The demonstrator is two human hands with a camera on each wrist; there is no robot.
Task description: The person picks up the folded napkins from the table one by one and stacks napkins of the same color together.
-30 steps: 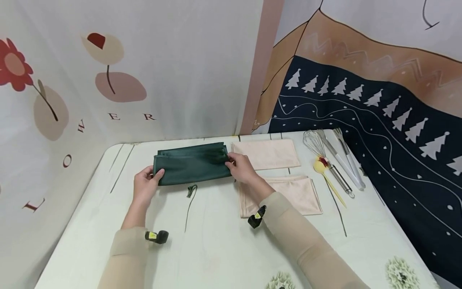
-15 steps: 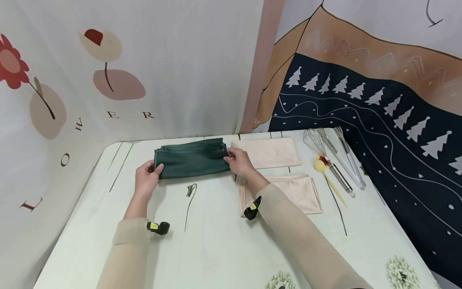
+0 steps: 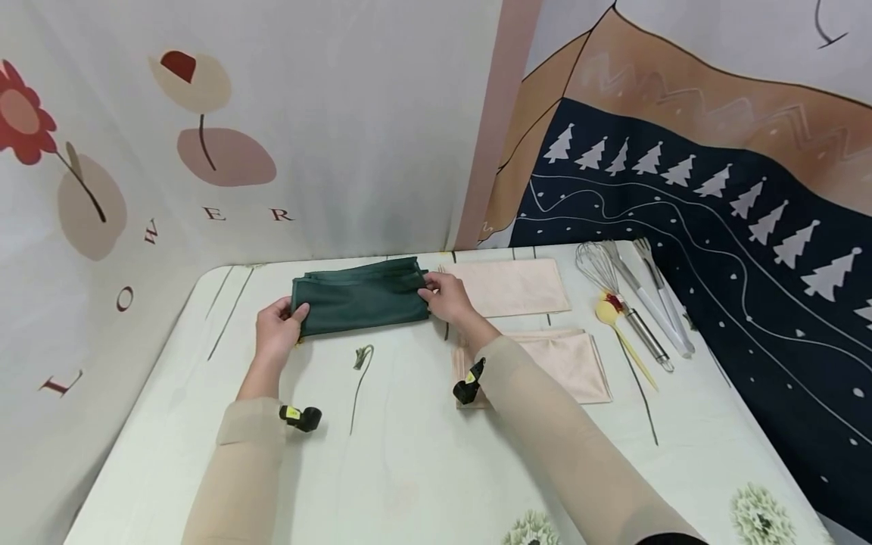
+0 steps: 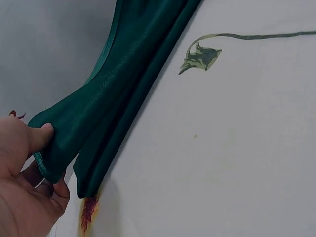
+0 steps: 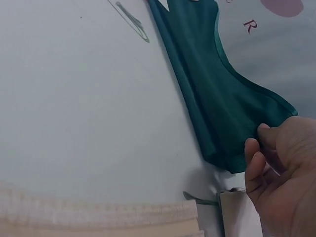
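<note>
A dark green folded cloth (image 3: 361, 299) spans both hands at the back of the table, left of two folded pink cloths. My left hand (image 3: 275, 329) pinches its left end, the thumb on the near face; in the left wrist view the green cloth (image 4: 103, 98) hangs in loose layers from those fingers. The right hand (image 3: 450, 301) pinches the opposite end between thumb and fingers. In the right wrist view the green cloth (image 5: 212, 94) droops into folds, its lower edge close over the table.
Beside the right hand lies the back pink cloth (image 3: 511, 288); the front pink cloth (image 3: 559, 367) is partly under the right forearm. At the right edge are a whisk (image 3: 633, 325), a yellow spoon (image 3: 623, 337) and metal-headed utensils (image 3: 643, 299). Printed curtains hang behind the table (image 3: 402, 454).
Both hands have moved the green cloth slightly farther back on the table, keeping hold of its two ends. The pink cloths and utensils stay put.
</note>
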